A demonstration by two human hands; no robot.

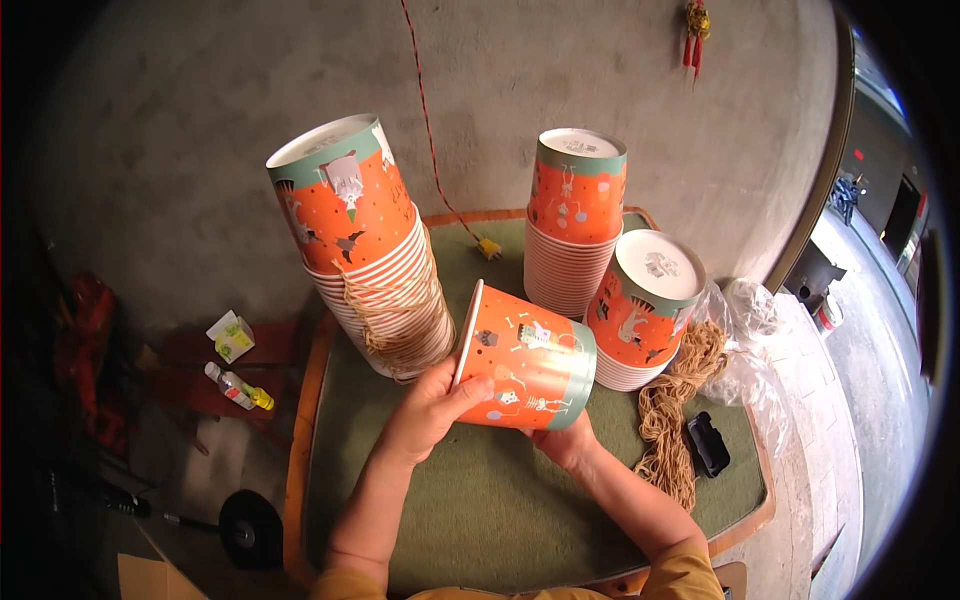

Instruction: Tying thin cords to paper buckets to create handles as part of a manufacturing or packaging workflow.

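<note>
My left hand [432, 408] grips the open rim of an orange paper bucket [530, 360] with a green base band and skeleton pictures. The bucket lies tilted on its side in the air, its mouth toward the left. My right hand [563, 440] supports it from below near the base, its fingers mostly hidden. Behind and to the left rises a tall leaning stack of upturned buckets [345, 215], with tan strings [395, 312] draped over its rims. Another tall stack [577, 205] stands at the back, and a shorter stack [640, 310] is just right of the held bucket.
A hank of tan string [682, 400] lies on the green-topped table [450, 520] at the right, beside a black plastic case [708, 445] and clear plastic bags [750, 330]. A red cord with a yellow plug [488, 248] hangs at the back. Left of the table sits a bottle [230, 384].
</note>
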